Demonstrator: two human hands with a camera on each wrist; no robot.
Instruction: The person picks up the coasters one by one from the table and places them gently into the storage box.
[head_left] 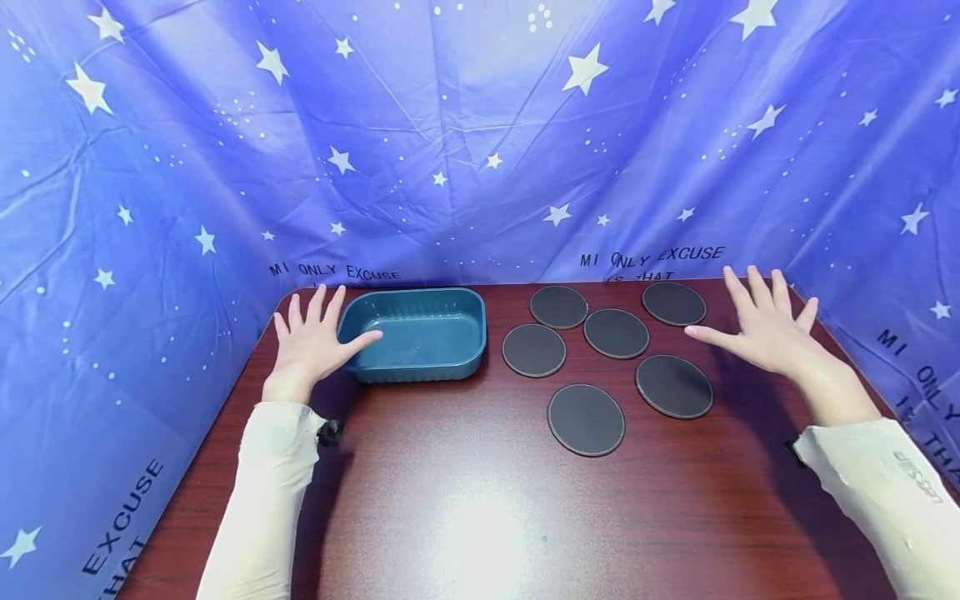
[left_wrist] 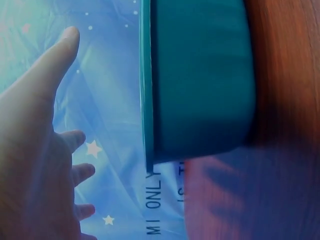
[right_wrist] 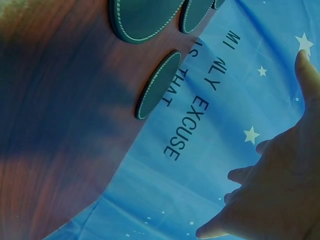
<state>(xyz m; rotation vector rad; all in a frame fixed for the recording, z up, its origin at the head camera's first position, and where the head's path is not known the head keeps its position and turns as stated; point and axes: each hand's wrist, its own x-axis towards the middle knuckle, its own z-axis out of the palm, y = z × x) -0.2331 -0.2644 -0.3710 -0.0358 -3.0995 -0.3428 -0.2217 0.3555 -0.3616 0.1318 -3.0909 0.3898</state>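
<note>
My left hand (head_left: 306,346) is held with its fingers spread at the left end of a teal rectangular dish (head_left: 420,372), its thumb overlapping the rim in the head view. The left wrist view shows the dish's outer wall (left_wrist: 205,80) beside the hand, apart from it. On the right, my right hand (head_left: 772,333) hovers with fingers spread and holds nothing. Nearest to it are a round black coaster (head_left: 673,303) at the back and another black coaster (head_left: 674,386) in front. Several more stitched-edge coasters, such as the frontmost coaster (head_left: 586,419), lie flat between the hands.
The dark red wooden table (head_left: 420,467) reflects a bright glare near its front. A blue cloth (head_left: 465,108) with white stars and printed words hangs behind the table and along both sides. The coasters lie to the right of the dish, some nearly touching.
</note>
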